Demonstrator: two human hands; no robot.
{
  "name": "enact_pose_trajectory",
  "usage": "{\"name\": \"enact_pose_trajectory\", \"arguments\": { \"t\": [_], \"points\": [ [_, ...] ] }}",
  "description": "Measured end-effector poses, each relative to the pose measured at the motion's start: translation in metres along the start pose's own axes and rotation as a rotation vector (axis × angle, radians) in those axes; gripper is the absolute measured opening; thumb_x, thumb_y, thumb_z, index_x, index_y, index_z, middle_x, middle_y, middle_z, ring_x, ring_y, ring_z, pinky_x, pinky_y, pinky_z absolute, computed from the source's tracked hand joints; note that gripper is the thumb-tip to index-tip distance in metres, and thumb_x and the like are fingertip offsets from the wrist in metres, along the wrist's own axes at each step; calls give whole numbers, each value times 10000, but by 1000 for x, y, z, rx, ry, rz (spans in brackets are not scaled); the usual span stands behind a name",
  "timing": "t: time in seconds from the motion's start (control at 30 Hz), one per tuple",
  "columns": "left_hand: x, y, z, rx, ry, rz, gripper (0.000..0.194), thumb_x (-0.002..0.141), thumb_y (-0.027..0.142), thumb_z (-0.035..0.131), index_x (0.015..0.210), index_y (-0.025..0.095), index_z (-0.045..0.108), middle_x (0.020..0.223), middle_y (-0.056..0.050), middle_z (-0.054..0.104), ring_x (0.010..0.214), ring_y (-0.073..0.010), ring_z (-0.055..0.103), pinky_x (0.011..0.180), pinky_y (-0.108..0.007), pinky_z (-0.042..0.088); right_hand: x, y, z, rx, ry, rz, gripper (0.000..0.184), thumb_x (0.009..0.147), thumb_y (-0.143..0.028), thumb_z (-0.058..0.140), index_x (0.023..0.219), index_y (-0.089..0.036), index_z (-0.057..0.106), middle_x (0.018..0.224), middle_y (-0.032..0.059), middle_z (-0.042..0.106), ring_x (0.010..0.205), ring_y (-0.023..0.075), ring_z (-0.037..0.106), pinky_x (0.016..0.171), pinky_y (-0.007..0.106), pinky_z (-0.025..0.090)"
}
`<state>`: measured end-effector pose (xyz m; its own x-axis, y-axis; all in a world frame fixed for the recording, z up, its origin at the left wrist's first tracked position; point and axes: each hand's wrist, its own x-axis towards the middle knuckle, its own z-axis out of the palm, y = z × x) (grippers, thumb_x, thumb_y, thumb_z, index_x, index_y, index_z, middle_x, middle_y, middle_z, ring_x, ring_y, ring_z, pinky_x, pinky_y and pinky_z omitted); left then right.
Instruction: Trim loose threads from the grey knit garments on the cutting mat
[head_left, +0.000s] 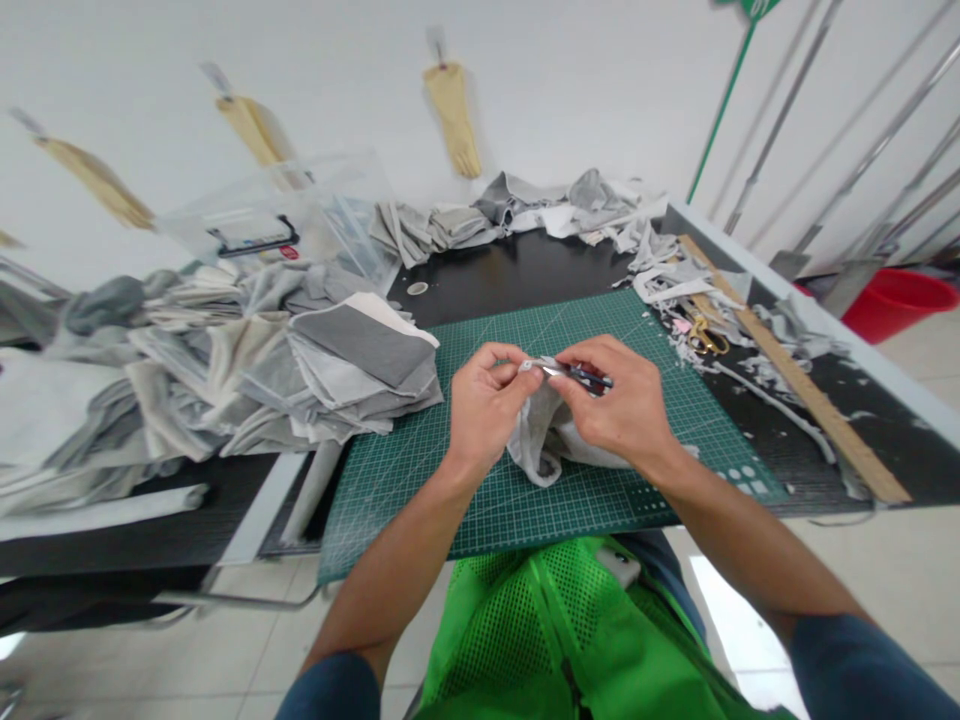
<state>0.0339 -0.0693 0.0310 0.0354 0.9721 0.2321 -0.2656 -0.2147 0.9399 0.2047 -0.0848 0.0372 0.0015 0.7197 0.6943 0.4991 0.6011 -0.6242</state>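
Grey cloth hangs between the hands above the green cutting mat. The left hand pinches its edge; the right hand grips a small dark-handled tool against that edge. Folded fabric lies left, a wooden ruler right, gold-handled scissors beside scraps.

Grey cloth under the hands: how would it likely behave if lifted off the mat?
The grey cloth would probably hang limp, since it slumps in soft folds over the green mat. It looks fairly light, with its edge pinched at the left hand's fingertips. Rolling seems unlikely, given its loose, crumpled shape.
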Motion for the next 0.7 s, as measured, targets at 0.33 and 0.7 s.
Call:
{"name": "enact_pose_trajectory", "arguments": {
  "t": [0.33,0.7],
  "points": [
    [4,3,1,-91,-25,-118,347,737,327,960,930,194,703,771,6,765,605,-103,650,602,-218,506,3,2,-1,29,23,71,81,874,-236,769,955,-243,770,926,30,758,792,195,666,737,356,560],
    [8,5,-1,-111,-80,-133,250,771,345,947,887,172,809,875,-45,796,799,-141,723,802,-257,578,3,3,1,83,-34,95,126,858,-244,781,982,-243,763,954,29,760,848,204,693,759,354,566]
  ]
}}
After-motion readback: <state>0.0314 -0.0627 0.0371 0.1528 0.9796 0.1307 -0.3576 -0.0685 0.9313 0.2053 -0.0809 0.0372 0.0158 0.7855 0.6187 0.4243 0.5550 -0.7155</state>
